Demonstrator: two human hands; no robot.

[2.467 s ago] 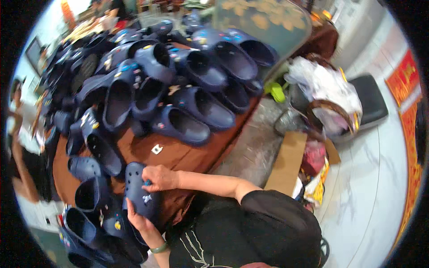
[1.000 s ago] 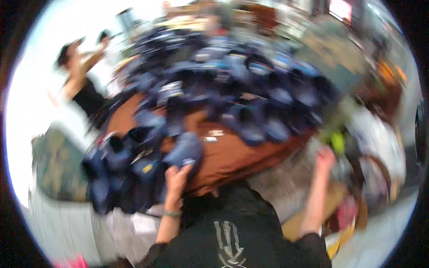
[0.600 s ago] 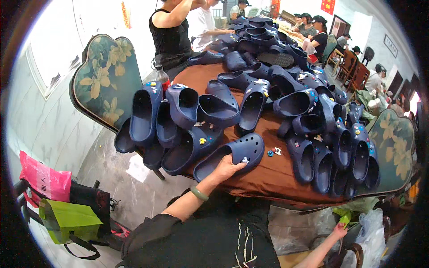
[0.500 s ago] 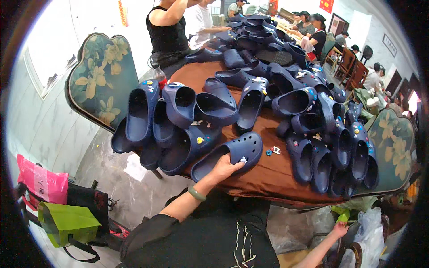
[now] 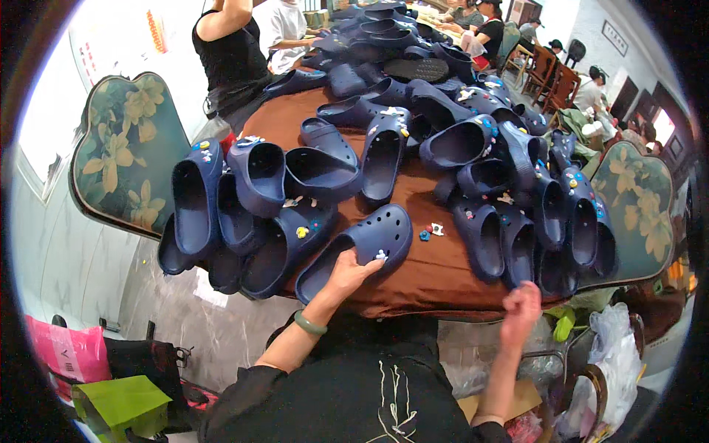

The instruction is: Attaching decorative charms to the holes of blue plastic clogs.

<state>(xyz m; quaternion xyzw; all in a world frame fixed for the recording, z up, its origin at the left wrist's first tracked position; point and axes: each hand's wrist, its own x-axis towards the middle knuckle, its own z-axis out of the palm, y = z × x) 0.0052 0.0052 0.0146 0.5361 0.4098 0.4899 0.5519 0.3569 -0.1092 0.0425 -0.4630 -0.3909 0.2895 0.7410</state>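
Observation:
My left hand (image 5: 346,275) grips a dark blue clog (image 5: 380,235) at the table's near edge, the fingers inside its opening and the thumb on its upper. Beside the thumb sits a small white charm (image 5: 381,255). My right hand (image 5: 522,301) is raised at the near right table edge, close to the toe ends of the clogs there. Its fingers look curled together but are blurred, and I cannot make out anything in them. Two or so loose charms (image 5: 431,232), blue and white-red, lie on the brown tablecloth (image 5: 417,277) right of the held clog.
Decorated clogs stand in a left cluster (image 5: 262,177) and a right cluster (image 5: 517,199); a large pile of clogs (image 5: 384,37) fills the far table. Floral chair backs (image 5: 129,155) flank it. Plastic bags (image 5: 609,369) hang at lower right; a green bag (image 5: 122,406) lies at lower left. People sit beyond.
My right hand has risen from beside the bags at lower right to the table edge. My left hand still holds the clog. The whole view has shifted slightly.

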